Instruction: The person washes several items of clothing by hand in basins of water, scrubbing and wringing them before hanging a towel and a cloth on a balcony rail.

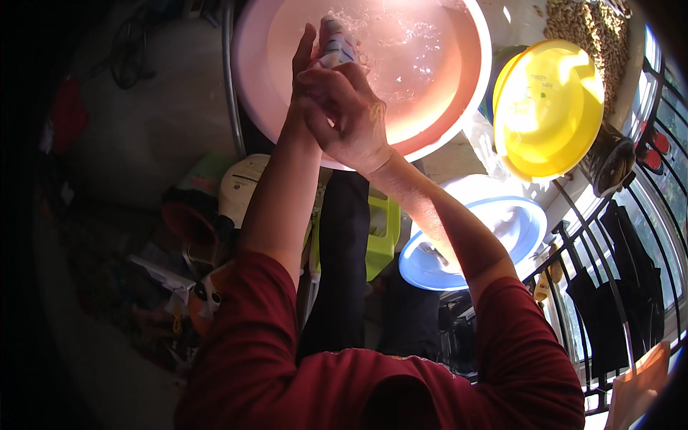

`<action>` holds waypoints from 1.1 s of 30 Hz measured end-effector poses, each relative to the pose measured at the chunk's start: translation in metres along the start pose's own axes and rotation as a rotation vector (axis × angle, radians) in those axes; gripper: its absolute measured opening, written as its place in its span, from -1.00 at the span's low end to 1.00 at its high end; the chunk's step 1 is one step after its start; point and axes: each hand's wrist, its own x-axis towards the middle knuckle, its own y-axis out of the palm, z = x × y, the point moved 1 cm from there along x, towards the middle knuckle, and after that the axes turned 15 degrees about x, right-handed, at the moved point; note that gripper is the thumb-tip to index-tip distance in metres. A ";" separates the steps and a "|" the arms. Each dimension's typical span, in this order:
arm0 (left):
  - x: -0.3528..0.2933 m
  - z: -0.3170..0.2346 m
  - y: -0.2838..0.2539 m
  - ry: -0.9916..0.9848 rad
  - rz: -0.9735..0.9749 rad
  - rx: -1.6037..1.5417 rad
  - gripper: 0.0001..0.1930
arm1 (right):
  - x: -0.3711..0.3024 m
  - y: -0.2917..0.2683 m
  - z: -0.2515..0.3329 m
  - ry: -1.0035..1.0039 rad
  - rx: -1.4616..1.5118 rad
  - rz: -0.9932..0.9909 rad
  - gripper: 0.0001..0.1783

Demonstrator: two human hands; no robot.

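A wet, rolled-up cloth (337,44), whitish with coloured stripes, sticks out beyond my hands over a large pink basin (252,79) of water. My right hand (351,118) is closed around its near part, fingers curled into a fist. My left hand (304,66) presses against the cloth from the left side, one finger straight up along it. Most of the left hand's other fingers are hidden behind the right hand. Both wrists come close together above the basin's near rim, and the water beyond the cloth is rippled and bright with sunlight.
To the right stand a yellow basin (548,115) and, nearer, a blue-rimmed basin (527,215). A green plastic stool (387,236) is by my legs. Dark window bars (584,287) with hanging black clothing (631,287) line the right. A pile of peanuts (591,43) lies far right.
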 end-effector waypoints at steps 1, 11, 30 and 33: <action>-0.005 0.002 0.003 0.004 -0.038 -0.031 -0.71 | -0.003 0.006 0.002 -0.116 -0.078 0.026 -0.71; 0.003 0.034 0.000 0.152 -0.405 0.161 -0.62 | 0.024 -0.025 -0.069 0.048 -0.369 -0.094 -0.68; 0.018 0.000 -0.042 -0.147 -0.400 0.360 -0.42 | 0.012 0.002 -0.070 0.066 0.069 -0.088 -0.63; 0.004 -0.006 -0.027 -0.089 -0.187 0.280 -0.57 | -0.011 0.025 -0.022 -0.126 -0.168 -0.004 -0.65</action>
